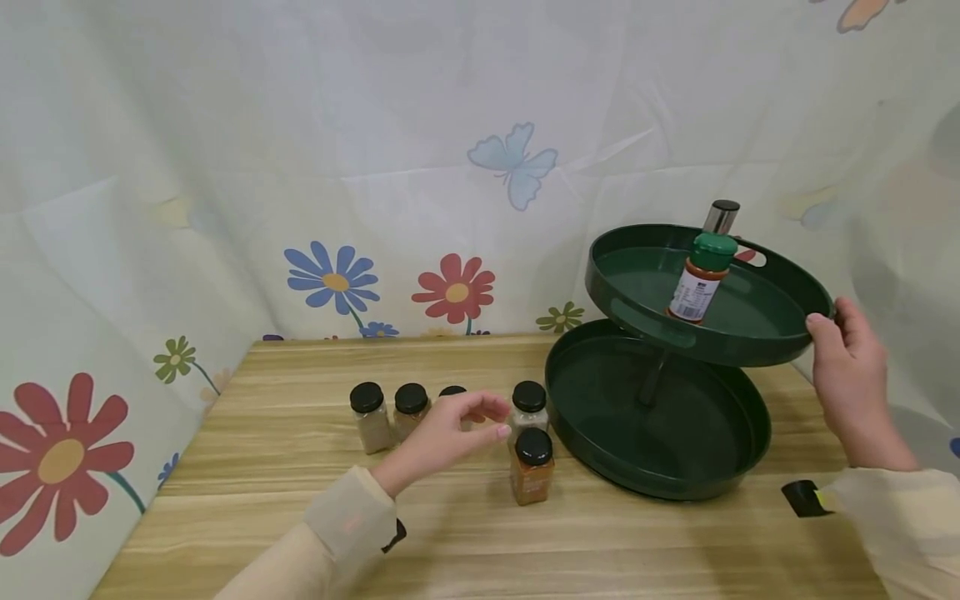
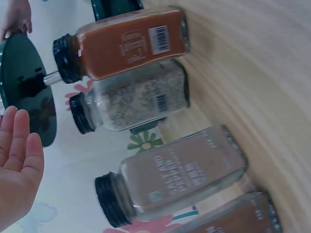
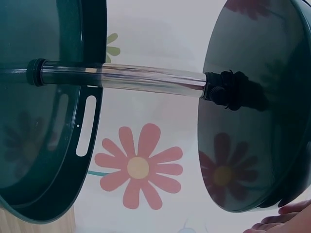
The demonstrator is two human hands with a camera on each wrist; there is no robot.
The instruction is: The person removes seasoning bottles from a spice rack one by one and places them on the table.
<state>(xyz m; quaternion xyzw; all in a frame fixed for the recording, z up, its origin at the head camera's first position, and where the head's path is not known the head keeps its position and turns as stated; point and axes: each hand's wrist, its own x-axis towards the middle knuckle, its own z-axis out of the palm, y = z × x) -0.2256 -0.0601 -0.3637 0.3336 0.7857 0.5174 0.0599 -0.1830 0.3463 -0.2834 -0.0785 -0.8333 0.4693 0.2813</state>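
Observation:
A dark green two-tier round tray stands at the right, its upper tier [image 1: 637, 312] set above the lower tier [image 1: 600, 454] on a metal post [image 3: 150, 80]. My right hand [image 1: 851, 375] grips the upper tier's right rim, thumb at the edge. A green-capped bottle [image 1: 693, 292] with a white label stands on that tier. Left of the tray, my left hand [image 1: 453, 429] hovers with loosely bent fingers, holding nothing. Nearest to it are a spice jar of orange-brown powder [image 1: 532, 479] and, behind that, a jar of pale flaky seasoning [image 2: 143, 97], both black-capped.
More black-capped spice jars stand left of and behind the left hand: one of pale brown powder [image 1: 372, 429], one browner [image 1: 411, 408], and one mostly hidden, showing its cap [image 1: 452, 390]. All rest on a wood-grain table [image 1: 247, 500]. A flower-printed curtain [image 1: 375, 208] hangs behind.

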